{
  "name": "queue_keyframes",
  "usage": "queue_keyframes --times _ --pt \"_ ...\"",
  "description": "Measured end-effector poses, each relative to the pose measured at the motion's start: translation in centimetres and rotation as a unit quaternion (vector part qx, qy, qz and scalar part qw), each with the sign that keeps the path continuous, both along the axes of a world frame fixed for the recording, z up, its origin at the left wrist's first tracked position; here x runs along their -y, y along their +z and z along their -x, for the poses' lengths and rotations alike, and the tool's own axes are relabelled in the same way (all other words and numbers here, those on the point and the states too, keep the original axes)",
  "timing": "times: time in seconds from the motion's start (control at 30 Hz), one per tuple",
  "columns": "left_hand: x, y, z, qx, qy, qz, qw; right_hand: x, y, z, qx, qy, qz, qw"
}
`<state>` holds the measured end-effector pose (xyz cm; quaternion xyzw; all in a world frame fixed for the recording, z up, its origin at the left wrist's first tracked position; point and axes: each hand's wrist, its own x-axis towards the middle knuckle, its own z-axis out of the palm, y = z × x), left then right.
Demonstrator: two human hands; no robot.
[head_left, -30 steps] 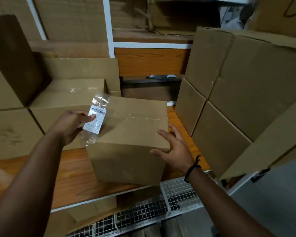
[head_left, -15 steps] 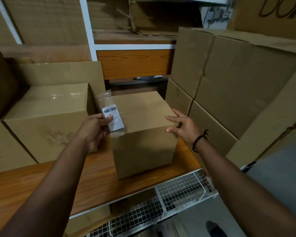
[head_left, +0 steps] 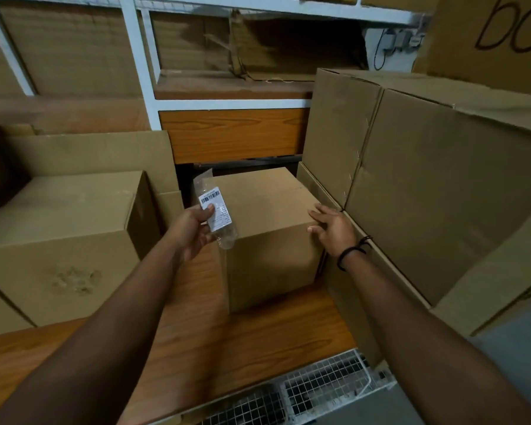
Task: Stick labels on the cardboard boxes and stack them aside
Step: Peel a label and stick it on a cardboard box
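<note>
A: What is seen from the left of the frame inward?

B: A large closed box (head_left: 59,240) is seen at the left. Beside it, the label (head_left: 216,210), in a thin clear sleeve, is pinched by the left hand (head_left: 193,231), with the thumb laid over the barcode. It is held against the upper left edge of the middle box (head_left: 267,216), which stands on the wooden surface (head_left: 212,332) at the centre of the frame.

A: And further right?

B: The right hand (head_left: 331,228) is laid on the box's upper right edge with its fingers spread. Nothing is gripped by it. The stacked boxes (head_left: 442,179) are pressed close beside it.

A: How is the sticking best done?

B: The box is probably best steadied with the right hand. One edge of the label should be set down first on the top face. The rest should then be smoothed outward, so that no crease is trapped. The sleeve looks flimsy and may curl, so a firm pinch is advised until contact is made.

A: What cannot be made out?

B: Beyond the barcode, the print is too small to be read. Whether any backing is peeled cannot be told. The left fingers under the sleeve are hidden, as are the box's far and left faces. The lettering at the upper right is cut off by the frame.
</note>
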<state>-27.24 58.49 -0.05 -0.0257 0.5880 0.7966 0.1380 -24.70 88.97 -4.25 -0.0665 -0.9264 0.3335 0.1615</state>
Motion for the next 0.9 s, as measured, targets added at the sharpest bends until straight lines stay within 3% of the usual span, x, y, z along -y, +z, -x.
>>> queue_keyframes --times 0.4,0.57,0.9 --pt "-2.1 -0.2 2.3 -0.017 0.043 -0.01 0.999 1.1 -1.0 1.6 -0.04 -0.067 -0.195 0.978" --pt "-0.8 -1.3 1.1 0.014 0.028 -0.009 0.999 2.2 -1.4 0.9 -0.07 0.011 -0.278 0.958" --pt "-1.0 -1.8 -0.4 0.007 -0.025 0.04 0.999 3.2 -0.1 1.3 -0.002 -0.007 -0.203 0.979"
